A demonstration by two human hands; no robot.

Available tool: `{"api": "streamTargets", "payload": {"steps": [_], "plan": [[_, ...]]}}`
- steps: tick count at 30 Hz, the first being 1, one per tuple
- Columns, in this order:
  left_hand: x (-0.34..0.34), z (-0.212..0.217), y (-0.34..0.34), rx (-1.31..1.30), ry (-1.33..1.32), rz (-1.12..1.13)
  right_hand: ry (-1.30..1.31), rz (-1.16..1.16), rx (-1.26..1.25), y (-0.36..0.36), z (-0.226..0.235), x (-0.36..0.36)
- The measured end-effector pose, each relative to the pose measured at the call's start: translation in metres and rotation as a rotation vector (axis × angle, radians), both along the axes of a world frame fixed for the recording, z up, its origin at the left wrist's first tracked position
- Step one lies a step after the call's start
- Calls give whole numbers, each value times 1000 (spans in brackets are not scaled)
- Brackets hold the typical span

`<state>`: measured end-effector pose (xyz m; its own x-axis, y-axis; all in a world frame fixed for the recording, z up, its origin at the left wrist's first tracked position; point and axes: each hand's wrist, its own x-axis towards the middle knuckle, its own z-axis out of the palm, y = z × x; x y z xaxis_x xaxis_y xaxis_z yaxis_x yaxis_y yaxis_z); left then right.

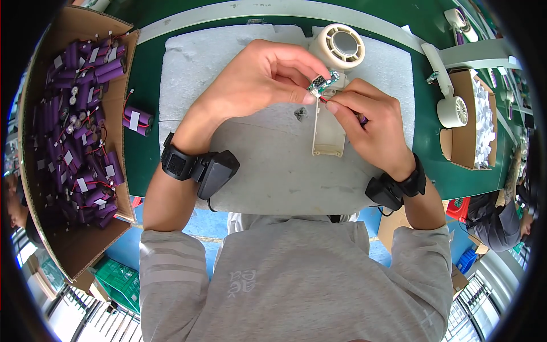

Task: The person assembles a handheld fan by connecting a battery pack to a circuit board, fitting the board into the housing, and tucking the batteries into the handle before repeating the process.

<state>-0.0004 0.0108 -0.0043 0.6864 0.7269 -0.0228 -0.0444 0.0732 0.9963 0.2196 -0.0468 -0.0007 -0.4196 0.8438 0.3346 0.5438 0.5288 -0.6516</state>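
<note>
Between the thumb and fingers of my left hand (250, 80) is a small green circuit board (325, 84), held above an open cream handle shell (329, 137). My right hand (373, 114) pinches a thin red and black wire lead (323, 100) right at the board's lower edge. Whether its plug sits in the board is too small to tell. A bit of purple, likely a battery cell (362, 119), shows under the right fingers, mostly hidden. The shell joins a round cream fan head (337, 48) on its far side. A small dark, shiny patch (301, 114) lies left of the shell.
A worn white foam pad (256, 165) lies on the green table (142, 159). At left stands a cardboard box (126, 97) of purple battery packs, with one loose pack (137, 121) beside it. At right are another cream fan (453, 110), a carton (448, 146) of white pieces, and a person (493, 225).
</note>
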Motion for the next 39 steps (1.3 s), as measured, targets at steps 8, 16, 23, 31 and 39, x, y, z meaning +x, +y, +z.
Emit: {"api": "streamTargets", "payload": {"steps": [8,16,23,31,39], "plan": [[2,-4,-2,-84,-74,-19,3,-16,-71,-2,-2,5],[11,-3,-10,100,-14,101,2,54,72,7,-5,8],[17,-4,-17,340,128,212,104,-178,67,2,4,-10],[10,-9,-17,103,125,197,48,-248,22,0,-7,-9],[15,-17,-21,512,144,291,36,-199,118,3,-8,-9]]}}
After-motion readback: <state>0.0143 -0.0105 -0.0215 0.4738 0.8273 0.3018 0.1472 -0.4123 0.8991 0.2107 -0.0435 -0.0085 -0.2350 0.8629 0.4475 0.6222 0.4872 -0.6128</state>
